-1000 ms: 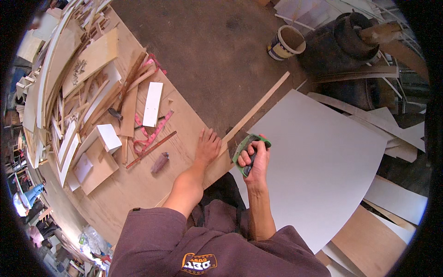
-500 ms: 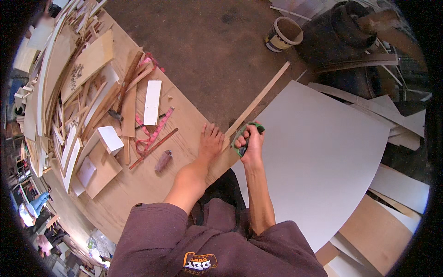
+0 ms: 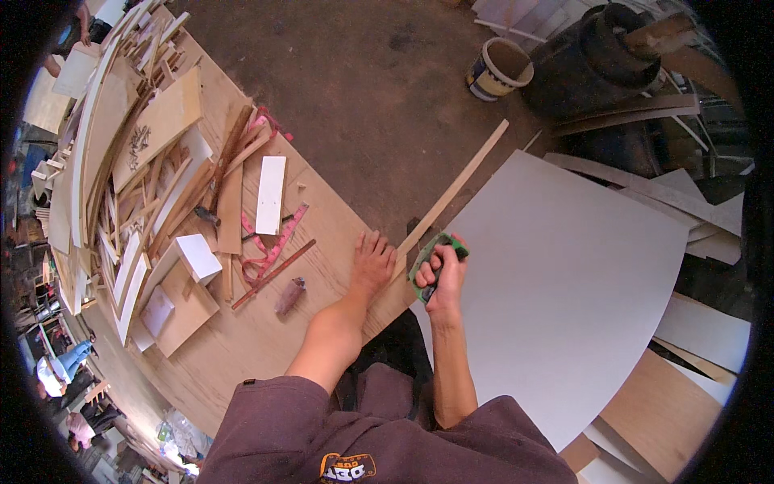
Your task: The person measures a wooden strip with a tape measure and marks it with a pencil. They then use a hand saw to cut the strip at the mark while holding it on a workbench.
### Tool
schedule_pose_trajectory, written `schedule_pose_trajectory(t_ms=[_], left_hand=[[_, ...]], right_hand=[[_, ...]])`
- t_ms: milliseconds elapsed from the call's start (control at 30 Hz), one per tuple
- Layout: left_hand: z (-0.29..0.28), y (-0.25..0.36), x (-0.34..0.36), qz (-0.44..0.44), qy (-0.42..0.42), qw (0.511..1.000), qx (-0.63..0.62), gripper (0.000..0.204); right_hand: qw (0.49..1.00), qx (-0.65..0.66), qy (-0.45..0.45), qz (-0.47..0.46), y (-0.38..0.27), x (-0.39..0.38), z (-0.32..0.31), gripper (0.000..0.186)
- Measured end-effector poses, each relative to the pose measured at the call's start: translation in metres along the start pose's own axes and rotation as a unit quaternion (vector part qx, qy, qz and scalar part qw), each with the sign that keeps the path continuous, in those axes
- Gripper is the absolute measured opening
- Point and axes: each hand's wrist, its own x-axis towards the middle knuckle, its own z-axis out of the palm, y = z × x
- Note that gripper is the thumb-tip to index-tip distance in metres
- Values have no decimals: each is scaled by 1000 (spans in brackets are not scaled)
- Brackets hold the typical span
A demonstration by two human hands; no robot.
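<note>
My left hand lies flat at the workbench's corner, fingers stretched out and together, pressing beside and partly over a narrow wooden strip. That strip juts out past the bench edge, away from me. Just right of it, my right hand is wrapped round the green and black handle of a handsaw. The saw's blade cannot be made out from above. Near my left arm lie a brownish cylindrical piece, a thin reddish stick, a pink tape measure and a white board.
A hammer lies by a big pile of wood offcuts on the left. Right of me is a large white panel, with more boards beyond. A bucket and dark drum stand ahead. Other people are far left.
The whole view has shifted slightly, so the scene sits lower. My right hand with the saw handle has come a little toward me; my left hand stays on the bench corner.
</note>
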Motion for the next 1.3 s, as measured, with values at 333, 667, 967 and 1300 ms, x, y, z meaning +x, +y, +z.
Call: schedule_pose_trajectory(t_ms=[333,667,967,1300], left_hand=[[0,0,-7,-13,-28,1000,-5,27],[1,0,2,2,10,1000,5,22],[6,6,-6,0,11,1000,-5,22],[8,6,-3,13,14,1000,6,21]], right_hand=[[999,23,-19,22,-12,-22,0,39],[1000,16,-7,-4,-4,-15,-7,44],[999,-1,12,-50,28,13,-25,41],[999,-5,-15,-36,2,-20,6,45]])
